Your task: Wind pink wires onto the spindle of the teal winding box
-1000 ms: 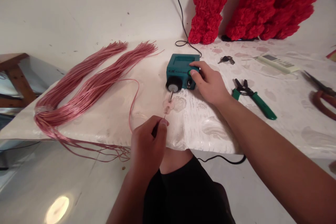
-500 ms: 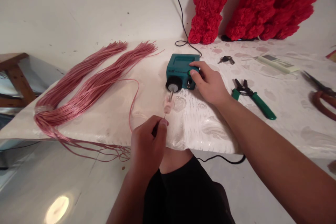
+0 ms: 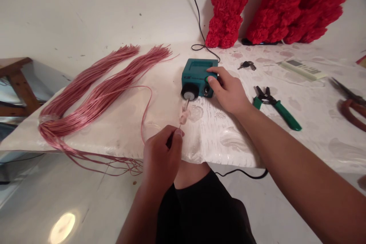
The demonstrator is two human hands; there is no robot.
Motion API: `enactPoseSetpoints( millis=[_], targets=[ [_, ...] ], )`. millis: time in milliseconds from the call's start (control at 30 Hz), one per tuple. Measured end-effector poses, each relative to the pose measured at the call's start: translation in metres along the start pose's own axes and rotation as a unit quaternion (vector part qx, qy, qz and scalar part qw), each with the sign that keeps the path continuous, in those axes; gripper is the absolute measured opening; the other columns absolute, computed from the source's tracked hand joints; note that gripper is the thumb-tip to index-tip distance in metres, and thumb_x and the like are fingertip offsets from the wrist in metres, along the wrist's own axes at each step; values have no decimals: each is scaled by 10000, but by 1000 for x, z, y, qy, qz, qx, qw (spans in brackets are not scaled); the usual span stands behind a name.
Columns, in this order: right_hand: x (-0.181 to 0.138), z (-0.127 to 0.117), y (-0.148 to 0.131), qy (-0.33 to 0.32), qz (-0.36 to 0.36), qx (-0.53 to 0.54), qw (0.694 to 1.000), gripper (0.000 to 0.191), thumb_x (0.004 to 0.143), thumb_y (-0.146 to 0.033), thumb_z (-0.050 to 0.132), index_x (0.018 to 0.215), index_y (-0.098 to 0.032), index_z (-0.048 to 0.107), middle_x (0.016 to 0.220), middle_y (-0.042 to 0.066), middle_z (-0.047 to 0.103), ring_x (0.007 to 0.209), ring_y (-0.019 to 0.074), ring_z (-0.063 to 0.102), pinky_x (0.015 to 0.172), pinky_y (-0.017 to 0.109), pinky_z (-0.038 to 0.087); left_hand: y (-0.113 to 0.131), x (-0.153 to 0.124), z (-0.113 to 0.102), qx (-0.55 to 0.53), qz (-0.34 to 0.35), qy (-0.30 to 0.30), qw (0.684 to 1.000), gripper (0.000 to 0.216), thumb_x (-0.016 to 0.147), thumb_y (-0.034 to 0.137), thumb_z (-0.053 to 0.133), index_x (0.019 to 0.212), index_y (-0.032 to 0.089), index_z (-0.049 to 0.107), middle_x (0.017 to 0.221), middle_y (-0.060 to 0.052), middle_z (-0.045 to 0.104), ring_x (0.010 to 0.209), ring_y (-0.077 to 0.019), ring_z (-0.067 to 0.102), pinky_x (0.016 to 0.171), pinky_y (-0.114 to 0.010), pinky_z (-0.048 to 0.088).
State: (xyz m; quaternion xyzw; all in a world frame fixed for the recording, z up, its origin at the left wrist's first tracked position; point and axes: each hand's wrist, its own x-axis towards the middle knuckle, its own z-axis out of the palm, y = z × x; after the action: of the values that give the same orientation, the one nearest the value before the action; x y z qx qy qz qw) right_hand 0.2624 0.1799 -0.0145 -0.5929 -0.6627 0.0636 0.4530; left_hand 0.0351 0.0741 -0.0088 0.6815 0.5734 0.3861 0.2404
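Observation:
My left hand (image 3: 162, 156) is closed in a pinch on the end of a pink wire (image 3: 147, 112). A short, thin tip stands out past the thumb, close below a pale pink piece (image 3: 183, 117). That piece sits on a metal shaft at the front of a small teal machine (image 3: 197, 69); whether the wire touches it I cannot tell. My right hand (image 3: 230, 89) grips the machine's right side, thumb at a green button (image 3: 207, 79) and index finger on top. Left of my hands lies a folded bundle of pink wires (image 3: 94, 103), tied at the bend.
Green-handled wire strippers (image 3: 276, 106) lie right of the machine, beyond them scissors (image 3: 351, 103). Keys (image 3: 247, 65) and a pale remote control (image 3: 304, 69) lie farther back. Red flower-covered figures (image 3: 228, 11) stand against the wall. A black cord (image 3: 197, 7) runs up from the machine.
The pale pink piece on the shaft shows a different outline, as if turned. Both hands keep the same hold and place.

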Motion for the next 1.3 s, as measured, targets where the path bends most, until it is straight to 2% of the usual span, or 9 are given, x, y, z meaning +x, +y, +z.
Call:
enactPoseSetpoints(
  millis=[200, 700, 1033, 1300],
  targets=[
    [0, 0, -1, -2, 2, 1, 1000, 392, 956, -483, 492, 1228, -252, 654, 628, -1, 553, 631, 219, 572, 634, 349, 438, 1, 0, 1, 10, -4, 0, 1000, 247, 937, 226, 511, 764, 181, 683, 561, 52, 536, 531, -98, 456, 543, -258, 337],
    [0, 2, 4, 8, -12, -1, 1000, 406, 963, -512, 496, 1222, -244, 656, 619, -6, 519, 612, 209, 564, 618, 341, 435, 0, 1, 3, 25, -16, -6, 1000, 249, 940, 252, 506, 784, 194, 690, 630, 39, 621, 604, -117, 543, 574, -279, 351],
    [0, 2, 4, 10, -11, 2, 1000, 394, 960, -503, 499, 1214, -249, 661, 634, 0, 544, 619, 209, 565, 624, 343, 439, 1, 1, 2, 27, -19, -7, 999, 244, 940, 253, 513, 790, 197, 697, 572, 60, 542, 554, -104, 489, 560, -267, 341],
    [0, 2, 2, 6, -5, 3, 1000, 410, 950, -477, 499, 1231, -228, 663, 627, -1, 526, 617, 202, 555, 625, 340, 431, 0, 2, 2, 23, -6, -9, 1000, 240, 938, 232, 511, 786, 192, 691, 598, 47, 584, 579, -112, 527, 570, -268, 363]
  ],
)
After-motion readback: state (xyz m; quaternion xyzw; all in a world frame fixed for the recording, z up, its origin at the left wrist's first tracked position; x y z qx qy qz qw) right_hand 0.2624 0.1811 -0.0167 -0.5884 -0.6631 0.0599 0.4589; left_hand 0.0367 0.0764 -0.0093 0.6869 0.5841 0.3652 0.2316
